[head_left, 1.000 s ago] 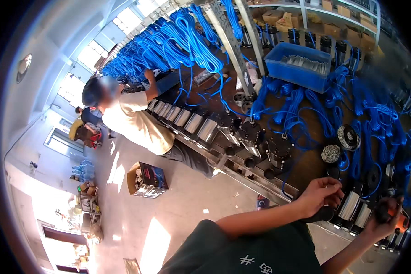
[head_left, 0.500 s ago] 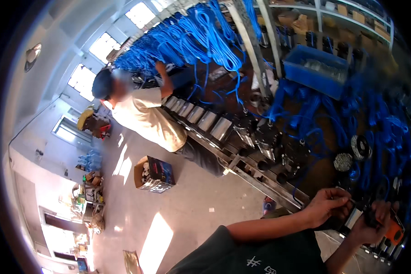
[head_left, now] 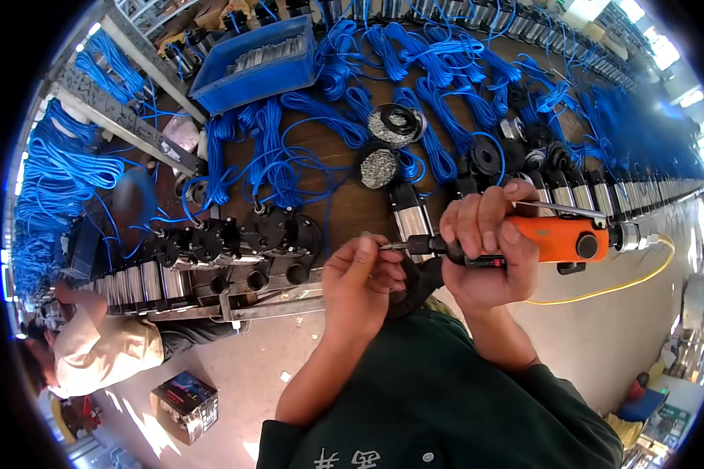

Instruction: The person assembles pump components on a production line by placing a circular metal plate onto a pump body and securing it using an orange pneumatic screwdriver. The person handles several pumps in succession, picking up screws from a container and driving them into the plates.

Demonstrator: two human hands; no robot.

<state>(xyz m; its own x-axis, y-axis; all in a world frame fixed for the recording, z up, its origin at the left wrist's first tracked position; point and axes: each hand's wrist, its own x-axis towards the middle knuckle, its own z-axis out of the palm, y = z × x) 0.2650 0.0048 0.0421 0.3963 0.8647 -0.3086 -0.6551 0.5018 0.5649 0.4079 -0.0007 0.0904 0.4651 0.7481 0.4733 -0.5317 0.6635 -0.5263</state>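
We wear a dark green shirt point(head_left: 446, 391) at the bottom of the frame, and both our arms reach up from it. Our left hand point(head_left: 360, 285), in the middle of the frame, pinches the thin metal bit point(head_left: 395, 245) between thumb and fingers. Our right hand point(head_left: 485, 250), right of the middle, is wrapped snugly around the front part of the orange power tool point(head_left: 554, 239). The tool lies almost level, its long side running from left to right. Its bit points to the left of the frame, and its back end points right. There a yellow hose point(head_left: 602, 298) joins on and bends back below the tool. A thin silver lever point(head_left: 559, 208) runs along its top.

Just past our hands, a shiny silver cylinder point(head_left: 409, 217) sits on the brown table point(head_left: 332, 207). Black round pump parts point(head_left: 278, 230) stand left of the middle. Farther up, we see a round dish of small metal bits point(head_left: 378, 169) and bundles of blue cable point(head_left: 270, 148). A blue bin point(head_left: 252, 91) at the upper left holds silver rods point(head_left: 267, 55). Far off at the lower left, a person in a light shirt point(head_left: 105, 352) leans by the table, near a cardboard box point(head_left: 172, 413).
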